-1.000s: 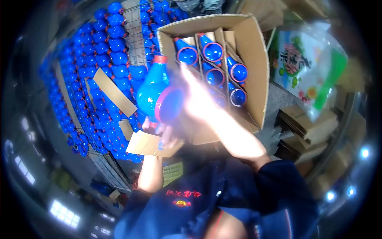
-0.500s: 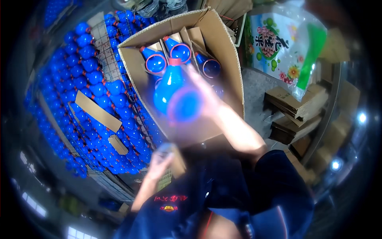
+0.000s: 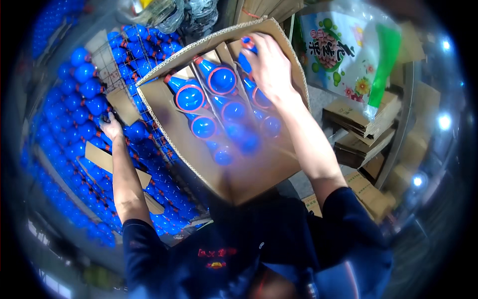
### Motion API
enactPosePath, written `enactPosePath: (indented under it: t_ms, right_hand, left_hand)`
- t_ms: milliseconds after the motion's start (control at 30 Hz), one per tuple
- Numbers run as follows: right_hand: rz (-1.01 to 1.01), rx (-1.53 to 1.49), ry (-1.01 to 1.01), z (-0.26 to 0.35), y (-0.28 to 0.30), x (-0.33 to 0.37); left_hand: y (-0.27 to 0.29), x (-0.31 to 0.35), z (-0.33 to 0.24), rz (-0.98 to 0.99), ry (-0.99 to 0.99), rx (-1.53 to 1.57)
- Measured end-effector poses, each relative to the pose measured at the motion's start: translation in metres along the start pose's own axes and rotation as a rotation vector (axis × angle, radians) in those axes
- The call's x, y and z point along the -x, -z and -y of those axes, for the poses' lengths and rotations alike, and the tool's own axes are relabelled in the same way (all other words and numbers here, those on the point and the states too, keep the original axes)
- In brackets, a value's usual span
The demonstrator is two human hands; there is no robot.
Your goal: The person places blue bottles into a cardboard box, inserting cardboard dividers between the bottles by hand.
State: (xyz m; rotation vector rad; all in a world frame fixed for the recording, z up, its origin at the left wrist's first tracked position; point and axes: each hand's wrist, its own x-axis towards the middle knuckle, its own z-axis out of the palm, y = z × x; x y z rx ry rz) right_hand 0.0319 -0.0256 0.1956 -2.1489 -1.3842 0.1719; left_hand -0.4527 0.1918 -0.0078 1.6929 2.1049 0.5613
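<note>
My right hand is inside the cardboard box, its fingers closed round the upper part of a blue bulb-shaped bottle with a red neck. This bottle is by the far right wall. Beside it, several like bottles lie in rows, among them a blue bottle and another blue bottle, each with a red ring round its wide end. Out to the left, my left hand reaches among the piled blue bottles. Its fingers look curled, but what they grip is unclear. A cardboard piece is next to them.
Wire mesh stands between bottle piles. Cardboard strips lie on the left pile. Right of the box are a printed plastic bag with a green band and stacked flat cartons. Clear plastic bags are beyond the box.
My right hand has carried the blue bottle from above the box's middle to its far right corner. My left hand has moved from near my body out to the left pile.
</note>
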Motion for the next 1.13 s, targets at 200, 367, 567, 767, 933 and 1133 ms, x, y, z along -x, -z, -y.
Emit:
enactPosePath:
  t_ms: [200, 367, 567, 767, 933, 1133]
  right_hand:
    - [0.461, 0.277, -0.106, -0.053, -0.078, -0.014]
    - [0.567, 0.406, -0.012, -0.069, -0.115, -0.031]
    - [0.05, 0.081, 0.114, -0.029, -0.058, 0.005]
    - [0.453, -0.664, 0.271, -0.023, 0.134, 0.052]
    - [0.637, -0.745, -0.235, -0.125, 0.198, -0.012]
    - [0.66, -0.571, -0.039, -0.13, 0.141, -0.142]
  left_hand:
    - [0.059, 0.09, 0.003, 0.198, -0.186, -0.046]
    - [0.085, 0.228, 0.018, 0.346, 0.086, 0.15]
    - [0.112, 0.417, -0.014, 0.416, 0.49, 0.351]
    - [0.067, 0.633, -0.044, 0.393, 1.0, 0.354]
    - [0.024, 0.662, -0.119, 0.323, 1.093, 0.524]
    - [0.022, 0.71, -0.13, 0.257, 0.803, 0.413]
